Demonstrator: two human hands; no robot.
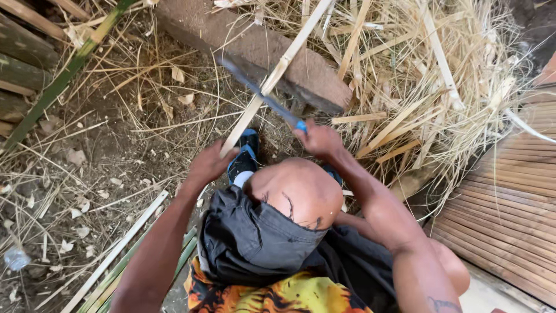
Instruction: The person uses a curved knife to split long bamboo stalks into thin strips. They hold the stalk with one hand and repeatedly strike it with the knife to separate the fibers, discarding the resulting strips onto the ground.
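Looking down from the head camera, the person sits over bare, littered ground with one knee raised in the middle of the view, dark shorts and a bright orange-and-yellow printed shirt below it. The left hand is closed around the near end of a long pale bamboo strip, fingers wrapped tight on it just beside the knee; the strip runs up and to the right from that grip, crossing over a heavy brown log that lies slantwise on the earth. The right hand is clenched on the blue handle of a knife, whose dark blade reaches up and to the left and meets the strip partway along its length, blade and strip crossing above the log's near edge. A blue sandal shows under the left hand, between it and the knee. To the right of the log spreads a loose heap of dry straw and split slivers, some of them lying touching the log. At the far right edge lies a slatted brown mat of narrow parallel strips. On the left, a green bamboo stem slants across the dirt, and several more pale and green strips lie together near the left forearm, among scattered chips and dry leaves.
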